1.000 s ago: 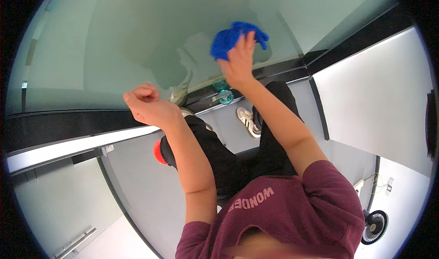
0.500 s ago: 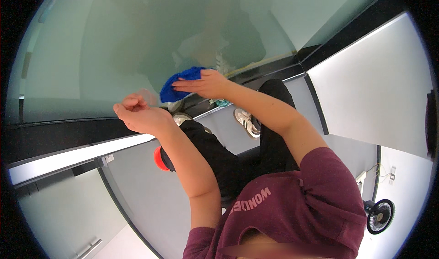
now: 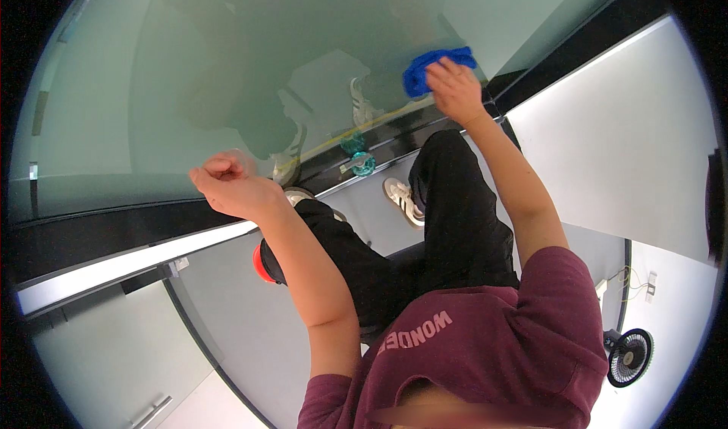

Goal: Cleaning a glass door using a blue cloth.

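Note:
A frosted greenish glass wall (image 3: 189, 73) fills the upper part of the view. My right hand (image 3: 453, 89) presses a blue cloth (image 3: 425, 69) flat against the glass low down at the upper right, with the fingers spread over the cloth. My left hand (image 3: 231, 185) is closed in a fist with nothing in it. It is held near the glass, just above the wall's black bottom rail (image 3: 114, 236). My legs in black trousers and pale shoes (image 3: 402, 201) show below the hands.
A teal bottle-like thing (image 3: 362, 162) stands on the floor by the rail, mirrored in the glass. A red round object (image 3: 262, 266) sits beside my left knee. A small black fan (image 3: 629, 357) and a cable lie at the lower right. White wall panels flank the glass.
My right hand has swept the blue cloth from the middle of the glass, near my left fist, back up and to the right. The left fist has stayed about where it was.

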`<move>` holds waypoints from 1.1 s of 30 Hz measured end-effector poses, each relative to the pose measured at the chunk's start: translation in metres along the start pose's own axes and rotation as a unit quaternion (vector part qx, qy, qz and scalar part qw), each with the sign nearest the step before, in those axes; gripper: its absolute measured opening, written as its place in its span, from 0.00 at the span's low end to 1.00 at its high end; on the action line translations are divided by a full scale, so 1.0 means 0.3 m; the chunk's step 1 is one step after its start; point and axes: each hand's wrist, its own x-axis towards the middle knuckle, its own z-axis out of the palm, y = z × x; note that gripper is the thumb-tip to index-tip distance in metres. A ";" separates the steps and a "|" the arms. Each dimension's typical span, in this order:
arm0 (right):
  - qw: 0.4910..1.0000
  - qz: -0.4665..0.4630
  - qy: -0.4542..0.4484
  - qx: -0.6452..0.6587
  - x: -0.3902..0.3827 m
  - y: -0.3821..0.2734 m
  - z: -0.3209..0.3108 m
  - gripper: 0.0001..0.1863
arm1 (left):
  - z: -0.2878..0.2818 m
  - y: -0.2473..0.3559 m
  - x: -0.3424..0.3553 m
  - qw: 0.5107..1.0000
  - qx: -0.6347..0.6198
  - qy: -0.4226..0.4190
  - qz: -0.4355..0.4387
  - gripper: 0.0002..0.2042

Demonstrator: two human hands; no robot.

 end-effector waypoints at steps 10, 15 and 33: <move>0.888 0.422 0.182 0.033 -0.084 0.076 0.048 0.18 | -0.016 -0.038 -0.001 0.999 0.026 -0.023 0.006 0.19; 0.894 0.410 0.136 0.121 0.052 -0.165 0.054 0.17 | -0.034 -0.038 0.006 1.000 0.015 -0.015 0.008 0.19; 0.991 -0.093 -0.057 0.073 0.181 -0.460 0.077 0.29 | -0.084 0.001 0.051 0.992 -0.111 -0.026 -0.054 0.16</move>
